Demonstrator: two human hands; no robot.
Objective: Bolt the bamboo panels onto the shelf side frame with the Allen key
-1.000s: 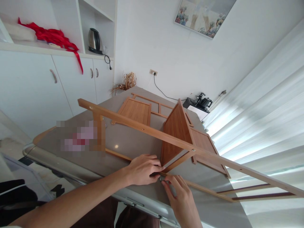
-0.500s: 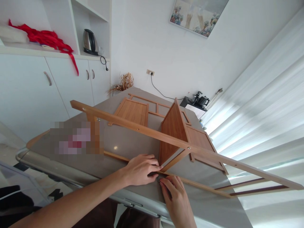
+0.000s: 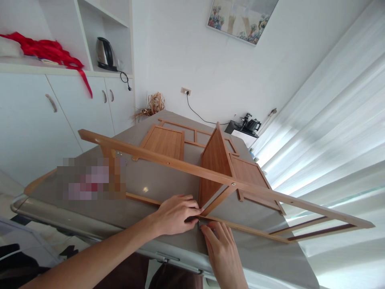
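A wooden frame point(image 3: 156, 157) stands on its side on the table, with an upright wooden panel point(image 3: 215, 162) joined across its middle. My left hand point(image 3: 179, 214) is closed around the frame's lower rail point(image 3: 249, 230), right at the panel's near bottom corner. Just right of it, my right hand point(image 3: 222, 243) pinches a small metal piece point(image 3: 199, 223) against the near side of that rail. Fingers cover most of this piece, so its kind is unclear. A round metal screw head point(image 3: 233, 184) shows in the upper rail above.
Flat on the grey table point(image 3: 141, 214) lie a wooden panel point(image 3: 165, 142) and another panel point(image 3: 252, 176), behind the frame. Blurred pixels cover something at the left. A kettle point(image 3: 105, 54) and red cloth point(image 3: 49, 52) sit on shelves. White curtains point(image 3: 331, 120) hang at the right.
The whole view has shifted slightly. My right hand's fingers have moved a little around the small metal piece; my left hand keeps its hold at the corner.
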